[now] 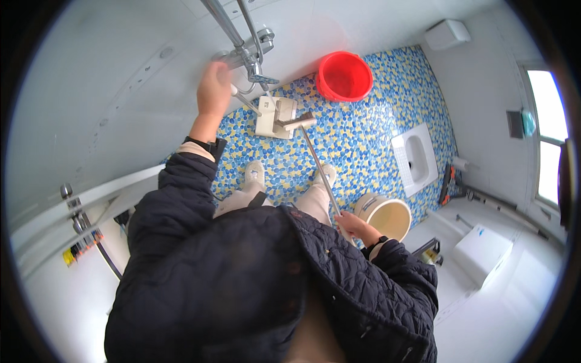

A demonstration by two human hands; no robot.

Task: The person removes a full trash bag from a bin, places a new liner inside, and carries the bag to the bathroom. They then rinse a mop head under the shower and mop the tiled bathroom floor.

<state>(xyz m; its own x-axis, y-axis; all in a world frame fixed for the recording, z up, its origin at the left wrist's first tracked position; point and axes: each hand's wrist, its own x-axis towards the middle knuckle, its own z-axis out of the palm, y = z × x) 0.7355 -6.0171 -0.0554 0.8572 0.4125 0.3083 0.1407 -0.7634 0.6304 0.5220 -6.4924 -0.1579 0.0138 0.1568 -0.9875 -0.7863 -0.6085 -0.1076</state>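
Observation:
My left hand (214,93), blurred, is raised beside the chrome wall faucet (248,59). A rod with a white end runs from the beige dustpan (265,125) towards this hand; whether the fingers close on it cannot be seen. The dustpan lies on the floor beneath the faucet, and a pale streak like running water reaches down to it from the spout. Low in front of my body, my right hand (354,225) grips the metal handle of a broom (320,168). The broom's head, with dark bristles, rests across the dustpan's right part.
A red plastic bucket (345,77) stands by the wall behind the dustpan. To the right, a white squat toilet (414,159) is set in the blue-and-yellow patterned floor (363,136). A cream bucket (386,218) stands near my right hand. A white cistern (482,254) is at the lower right.

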